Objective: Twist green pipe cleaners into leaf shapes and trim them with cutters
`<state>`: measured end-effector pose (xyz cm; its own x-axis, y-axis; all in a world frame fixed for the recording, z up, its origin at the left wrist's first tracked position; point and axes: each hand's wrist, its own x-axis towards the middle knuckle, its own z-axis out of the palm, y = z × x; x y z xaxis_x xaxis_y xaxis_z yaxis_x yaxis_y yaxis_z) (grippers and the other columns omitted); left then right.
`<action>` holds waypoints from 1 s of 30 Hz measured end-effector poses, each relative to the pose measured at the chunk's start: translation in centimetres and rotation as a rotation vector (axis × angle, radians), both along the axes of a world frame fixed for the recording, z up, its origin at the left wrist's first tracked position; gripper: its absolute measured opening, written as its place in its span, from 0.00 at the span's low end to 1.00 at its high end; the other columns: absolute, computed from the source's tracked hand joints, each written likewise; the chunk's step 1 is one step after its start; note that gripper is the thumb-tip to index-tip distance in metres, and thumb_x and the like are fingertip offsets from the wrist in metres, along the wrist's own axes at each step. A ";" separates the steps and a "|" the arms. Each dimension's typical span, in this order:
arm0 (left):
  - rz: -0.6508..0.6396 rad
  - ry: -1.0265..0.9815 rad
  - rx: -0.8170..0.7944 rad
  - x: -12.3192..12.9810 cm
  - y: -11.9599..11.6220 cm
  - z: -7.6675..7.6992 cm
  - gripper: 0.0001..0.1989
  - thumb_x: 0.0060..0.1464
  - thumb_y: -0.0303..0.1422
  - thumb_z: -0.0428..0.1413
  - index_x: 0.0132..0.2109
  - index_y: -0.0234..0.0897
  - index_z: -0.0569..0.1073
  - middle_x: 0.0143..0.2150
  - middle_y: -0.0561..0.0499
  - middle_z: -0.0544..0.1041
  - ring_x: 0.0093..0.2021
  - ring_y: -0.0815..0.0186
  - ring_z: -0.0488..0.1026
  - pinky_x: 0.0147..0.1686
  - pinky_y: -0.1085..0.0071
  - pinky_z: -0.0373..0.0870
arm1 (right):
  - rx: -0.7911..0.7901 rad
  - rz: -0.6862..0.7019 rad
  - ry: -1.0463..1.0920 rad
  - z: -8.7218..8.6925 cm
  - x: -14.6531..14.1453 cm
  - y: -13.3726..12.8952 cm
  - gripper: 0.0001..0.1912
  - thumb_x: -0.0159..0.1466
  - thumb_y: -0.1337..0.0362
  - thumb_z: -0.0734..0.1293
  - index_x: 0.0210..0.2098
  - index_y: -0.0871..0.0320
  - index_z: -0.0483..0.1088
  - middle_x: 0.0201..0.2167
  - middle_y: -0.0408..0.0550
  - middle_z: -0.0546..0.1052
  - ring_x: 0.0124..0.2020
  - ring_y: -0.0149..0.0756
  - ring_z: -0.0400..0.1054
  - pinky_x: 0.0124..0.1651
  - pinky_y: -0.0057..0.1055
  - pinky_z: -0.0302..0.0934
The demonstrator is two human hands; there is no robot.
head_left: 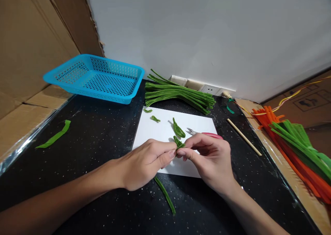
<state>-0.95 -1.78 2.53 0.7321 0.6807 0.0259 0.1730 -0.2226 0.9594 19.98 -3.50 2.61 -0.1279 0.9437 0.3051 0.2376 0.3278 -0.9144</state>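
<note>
Over a white sheet of paper (147, 131), my left hand (147, 162) and my right hand (213, 159) meet fingertip to fingertip. Both pinch a bent green pipe cleaner (179, 142), whose looped top shows above the fingers. A long green strand (165, 195) hangs below my left hand; whether it joins the pinched piece is hidden. Just beyond the fingers lies a looped pipe cleaner shape (178, 130). Pliers (210, 135) with pinkish-red handles lie partly behind my right hand. Two small green bits, a folded one (155, 119) and a curved one (148, 110), rest near the paper's far left corner.
A blue perforated basket (108, 98) stands at the back left. Behind the paper lies a bundle of green pipe cleaners (178, 95), near wall sockets (209, 89). Rightward are a wooden stick (244, 137) and orange (289, 162) and bright green bundles (302, 142). A green strip (55, 136) lies left.
</note>
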 end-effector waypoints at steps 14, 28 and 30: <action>0.036 0.101 0.261 -0.1 0.3 -0.9 0.18 0.77 0.36 0.41 0.37 0.38 0.67 0.31 0.54 0.68 0.30 0.68 0.65 0.32 0.70 0.60 | -0.034 0.118 0.023 -0.3 0.8 0.2 0.06 0.65 0.66 0.77 0.42 0.57 0.81 0.35 0.48 0.84 0.32 0.34 0.79 0.33 0.29 0.75; 0.222 -0.047 0.210 -0.1 0.7 -2.2 0.13 0.70 0.31 0.56 0.55 0.36 0.83 0.41 0.47 0.84 0.26 0.70 0.73 0.29 0.73 0.72 | 0.076 0.087 -0.079 0.1 1.1 0.6 0.05 0.66 0.70 0.75 0.41 0.56 0.85 0.33 0.47 0.87 0.30 0.37 0.82 0.33 0.31 0.78; 0.254 -0.078 0.165 -0.1 0.7 -2.2 0.12 0.69 0.31 0.57 0.52 0.35 0.85 0.38 0.46 0.85 0.25 0.70 0.74 0.26 0.73 0.72 | 0.201 0.093 -0.184 0.0 1.2 0.5 0.09 0.66 0.72 0.75 0.43 0.54 0.84 0.36 0.46 0.87 0.31 0.37 0.82 0.34 0.30 0.78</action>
<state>-1.05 -1.07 0.30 0.5307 0.8235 0.2005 0.1702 -0.3352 0.9267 21.19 -2.99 2.63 -0.2818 0.8482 0.4486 0.3543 0.5265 -0.7729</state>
